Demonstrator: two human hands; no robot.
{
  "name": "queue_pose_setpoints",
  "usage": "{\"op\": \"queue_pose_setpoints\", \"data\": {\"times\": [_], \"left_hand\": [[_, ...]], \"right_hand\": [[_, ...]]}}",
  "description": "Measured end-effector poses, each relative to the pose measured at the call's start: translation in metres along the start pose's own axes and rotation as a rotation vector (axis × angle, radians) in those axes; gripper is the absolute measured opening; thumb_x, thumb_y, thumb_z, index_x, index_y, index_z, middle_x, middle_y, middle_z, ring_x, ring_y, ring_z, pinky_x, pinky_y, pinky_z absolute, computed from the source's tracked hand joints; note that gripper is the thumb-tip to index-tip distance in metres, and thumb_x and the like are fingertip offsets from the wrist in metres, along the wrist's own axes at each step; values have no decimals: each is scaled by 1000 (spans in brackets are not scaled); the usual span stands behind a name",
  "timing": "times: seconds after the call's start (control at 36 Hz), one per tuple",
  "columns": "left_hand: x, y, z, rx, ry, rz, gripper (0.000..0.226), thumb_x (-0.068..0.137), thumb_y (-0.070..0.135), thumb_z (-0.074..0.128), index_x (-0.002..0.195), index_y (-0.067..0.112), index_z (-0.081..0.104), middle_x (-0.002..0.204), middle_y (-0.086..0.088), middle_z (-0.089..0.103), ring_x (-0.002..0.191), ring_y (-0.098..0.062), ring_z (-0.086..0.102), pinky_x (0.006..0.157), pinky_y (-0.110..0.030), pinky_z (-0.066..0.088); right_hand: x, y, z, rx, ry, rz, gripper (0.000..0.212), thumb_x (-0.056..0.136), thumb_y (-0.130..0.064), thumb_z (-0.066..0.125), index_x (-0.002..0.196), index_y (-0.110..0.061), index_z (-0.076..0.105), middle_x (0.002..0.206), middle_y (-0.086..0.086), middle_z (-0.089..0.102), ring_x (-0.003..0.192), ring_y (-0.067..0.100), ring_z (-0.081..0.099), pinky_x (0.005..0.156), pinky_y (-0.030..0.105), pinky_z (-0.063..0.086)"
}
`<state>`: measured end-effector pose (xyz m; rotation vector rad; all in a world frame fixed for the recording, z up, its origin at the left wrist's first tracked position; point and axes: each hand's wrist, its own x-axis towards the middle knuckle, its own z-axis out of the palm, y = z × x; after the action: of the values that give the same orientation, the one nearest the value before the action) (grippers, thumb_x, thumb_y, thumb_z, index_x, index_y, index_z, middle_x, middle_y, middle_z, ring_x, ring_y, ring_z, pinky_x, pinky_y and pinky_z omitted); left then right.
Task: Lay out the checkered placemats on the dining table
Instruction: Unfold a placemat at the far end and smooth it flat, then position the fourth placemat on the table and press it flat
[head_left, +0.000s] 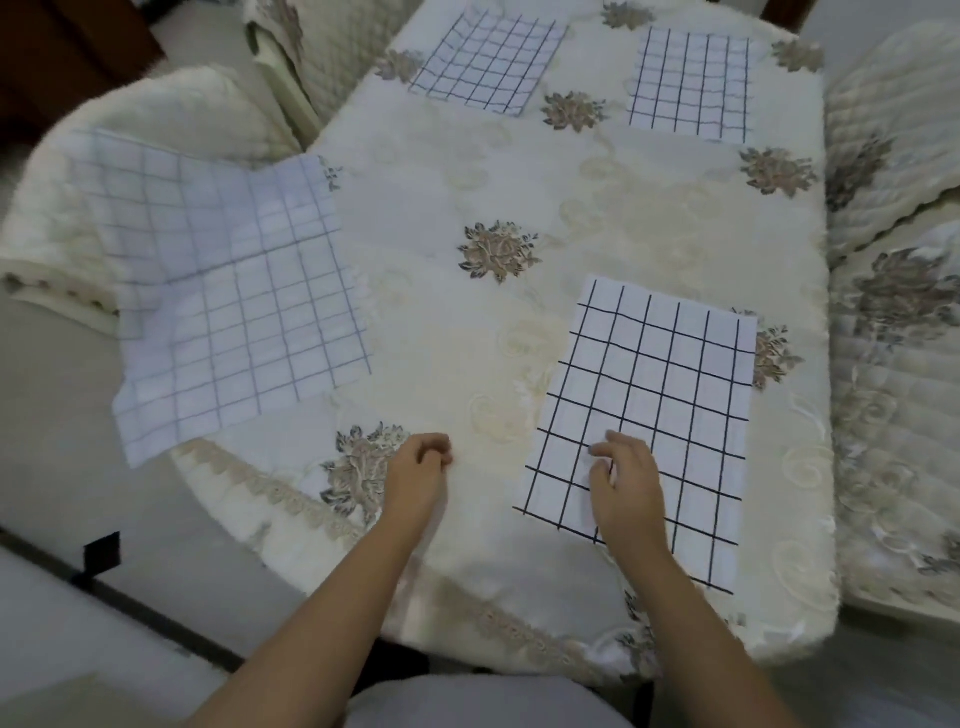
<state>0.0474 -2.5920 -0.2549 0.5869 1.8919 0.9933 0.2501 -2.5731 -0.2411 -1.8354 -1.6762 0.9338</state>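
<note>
2 hands: left (420, 467) curled on tablecloth (467, 338), right (626, 486) touching placemat (665, 374).

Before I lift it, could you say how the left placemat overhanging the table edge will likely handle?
The left placemat is probably floppy: it looks creased and bends where it passes the table edge. It seems a thin sheet, so likely light. With much of it overhanging, a push may slide it off.

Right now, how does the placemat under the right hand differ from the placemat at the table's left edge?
The near placemat lies flat and wholly on the table; the left placemat is creased and sticks out past its edge. The near placemat has bold black lines; the left placemat's look fainter, greyish and blurred. Both are white with a grid.
</note>
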Motion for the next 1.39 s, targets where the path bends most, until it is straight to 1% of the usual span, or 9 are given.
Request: {"op": "queue_pose_setpoints", "data": {"times": [0.11, 0.25, 0.42, 0.58, 0.81, 0.97, 1.08, 1.19, 1.39], "left_hand": [[7, -11, -34, -201, 33, -109, 31, 95, -5, 33, 91, 6, 61, 85, -11, 61, 66, -15, 56, 46, -18, 44], [22, -14, -86, -170, -47, -80, 27, 98, -2, 32, 100, -1, 58, 83, -16, 60, 53, -16, 54, 36, -21, 40], [58, -18, -153, -7, -139, 5, 32, 96, -1, 34, 85, 17, 58, 91, -8, 62, 74, -15, 60, 69, -27, 48], [84, -12, -231, 149, -125, 106, 24, 95, 5, 39, 94, 19, 58, 96, 3, 61, 85, -13, 59, 77, -25, 47], [117, -3, -309, 349, 24, 202, 28, 94, 8, 41, 117, 12, 56, 122, -3, 52, 97, -9, 47, 82, -20, 37], [134, -4, -329, 453, 207, 185, 31, 88, 6, 49, 118, 7, 56, 129, -12, 45, 115, -24, 46, 94, -28, 37], [134, -4, -331, 222, 195, -4, 32, 89, 8, 49, 121, 9, 51, 134, -11, 39, 97, -23, 52, 81, -30, 44], [135, -5, -334, 6, 161, -166, 29, 91, 9, 46, 119, 11, 53, 113, -4, 52, 71, -12, 45, 66, -25, 38], [124, 2, -334, -99, 38, -180, 34, 92, 4, 43, 125, 6, 54, 121, -8, 56, 97, -18, 54, 84, -29, 44]], "right_hand": [[-10, -35, 37, 25, -113, -57, 20, 93, -5, 46, 103, -2, 62, 109, 5, 53, 111, 19, 50, 88, 19, 32], [-27, -76, 87, 22, -192, -65, 21, 94, -5, 43, 105, -5, 60, 100, -4, 47, 96, 7, 46, 84, 15, 32], [-40, -132, 160, 66, -168, 77, 21, 92, -7, 46, 103, -11, 63, 100, -4, 51, 96, 11, 52, 85, 22, 41], [-44, -188, 231, 175, -185, 204, 19, 91, -9, 47, 98, -19, 62, 109, 1, 59, 112, 18, 52, 97, 32, 42], [-44, -249, 290, 366, -325, 341, 18, 93, -10, 43, 99, -15, 59, 96, 2, 59, 92, 19, 56, 74, 26, 41], [-39, -277, 306, 517, -363, 509, 21, 92, -7, 44, 96, 5, 61, 79, 8, 57, 73, 22, 54, 62, 27, 42], [-40, -286, 312, 508, -474, 617, 16, 92, -9, 45, 91, -3, 60, 77, 7, 59, 63, 16, 57, 58, 26, 42], [-39, -295, 316, 535, -541, 710, 25, 91, -10, 41, 104, -2, 61, 74, 6, 60, 61, 16, 56, 55, 23, 39], [-41, -304, 320, 690, -571, 768, 23, 96, -23, 46, 102, -2, 49, 110, 26, 64, 89, 31, 63, 69, 33, 54]]}}
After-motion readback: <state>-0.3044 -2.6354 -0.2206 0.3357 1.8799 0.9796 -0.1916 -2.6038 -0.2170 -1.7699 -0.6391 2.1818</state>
